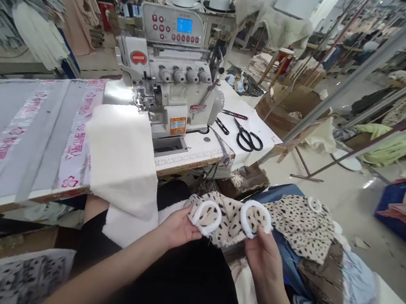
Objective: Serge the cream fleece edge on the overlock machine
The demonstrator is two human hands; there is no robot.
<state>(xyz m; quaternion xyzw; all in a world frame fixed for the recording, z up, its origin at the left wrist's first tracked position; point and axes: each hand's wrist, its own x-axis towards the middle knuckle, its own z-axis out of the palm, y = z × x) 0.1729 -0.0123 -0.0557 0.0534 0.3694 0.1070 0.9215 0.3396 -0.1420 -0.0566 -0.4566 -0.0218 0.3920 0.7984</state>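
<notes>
Above the lap, a beige fabric piece with dark spots (229, 218) is stretched between both hands. It bears two white fuzzy ring-shaped trims, one near each hand. My left hand (178, 227) pinches its left edge beside the left ring trim (197, 213). On the other side, my right hand (264, 252) grips the edge by the right ring trim (243, 216), thumb on top. Fingers under the cloth are partly hidden. White fabric (120, 153) hangs over the table edge in front of the sewing machine (183, 85) and down onto the lap.
Black scissors (248, 140) and a small black-handled tool (222, 126) lie right of the machine. More spotted fabric (302, 224) with a white ring is piled at the right on blue and brown cloth. A cardboard box (4, 240) with spotted cloth sits lower left. Metal poles (359, 69) slant at right.
</notes>
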